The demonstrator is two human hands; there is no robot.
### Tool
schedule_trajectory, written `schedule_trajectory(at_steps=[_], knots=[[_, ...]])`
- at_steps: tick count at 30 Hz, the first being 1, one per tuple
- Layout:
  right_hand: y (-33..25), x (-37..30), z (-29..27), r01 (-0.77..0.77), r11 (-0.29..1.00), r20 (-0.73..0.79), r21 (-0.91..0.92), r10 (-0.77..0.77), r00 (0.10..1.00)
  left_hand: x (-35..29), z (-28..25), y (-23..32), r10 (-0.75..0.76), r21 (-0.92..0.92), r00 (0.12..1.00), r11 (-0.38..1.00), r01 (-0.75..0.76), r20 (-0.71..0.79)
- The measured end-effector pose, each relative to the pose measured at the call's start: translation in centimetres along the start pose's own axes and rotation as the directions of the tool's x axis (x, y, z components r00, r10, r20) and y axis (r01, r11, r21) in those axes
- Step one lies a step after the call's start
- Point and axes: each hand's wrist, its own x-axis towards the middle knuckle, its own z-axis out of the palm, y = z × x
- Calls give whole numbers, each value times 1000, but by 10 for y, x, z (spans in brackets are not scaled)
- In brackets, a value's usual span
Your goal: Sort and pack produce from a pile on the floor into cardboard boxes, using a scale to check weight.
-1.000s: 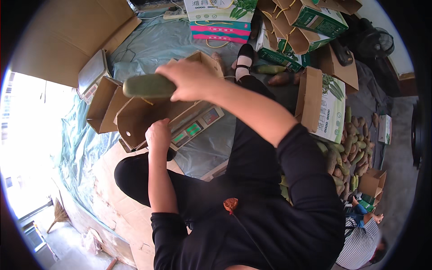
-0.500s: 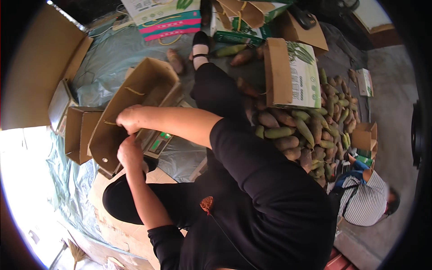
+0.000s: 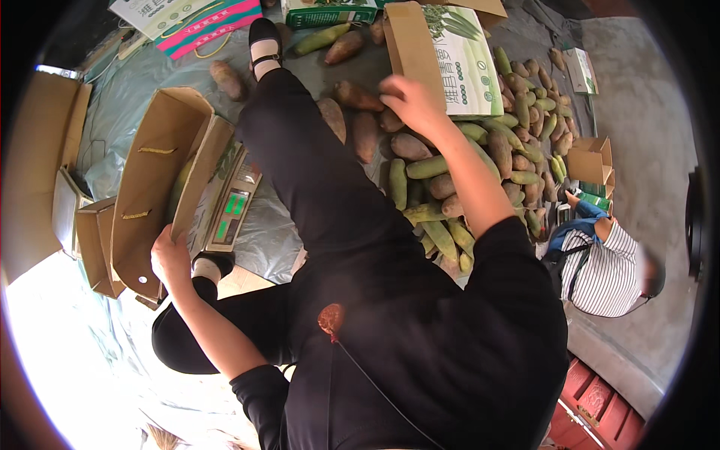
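Right fingers (image 3: 391, 85) have moved from carton (image 3: 159, 139) toward vegetables (image 3: 411, 146).

left hand (image 3: 172, 257): curled; right arm (image 3: 474, 174): outstretched; right hand (image 3: 411, 101): loosely bent

**Open carton (image 3: 154, 169) left, vegetable heap (image 3: 517, 161) right, my legs (image 3: 300, 161) between**

A smaller carton (image 3: 94, 247) stands just left of the open one; a scale (image 3: 232, 210) shows along its right. My left hand (image 3: 172, 259) is at its near end. At the heap's far left stands another box (image 3: 469, 67), with my right hand (image 3: 414, 105) by that box's near left corner. Beyond the heap, farther right, is another person (image 3: 600, 270).
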Motion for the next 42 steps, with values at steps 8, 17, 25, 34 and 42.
schedule_trajectory(at_steps=[8,17,25,34,42], knots=[[194,-157,17,-518,708,-50,-480,567,822,1,6,-2,73,-96,997,993,-74,-17],[165,-249,13,-205,560,224,-803,602,766,4,9,-12,59,-54,998,997,-61,-34],[176,-247,39,-26,590,325,-807,480,815,0,2,-10,-44,52,999,998,44,-14],[231,-262,1,-618,683,-150,-389,615,774,-8,2,7,-92,-24,996,996,92,-18],[157,-202,-46,-639,735,-218,225,678,702,-11,-1,3,-50,-14,997,999,49,-59]])
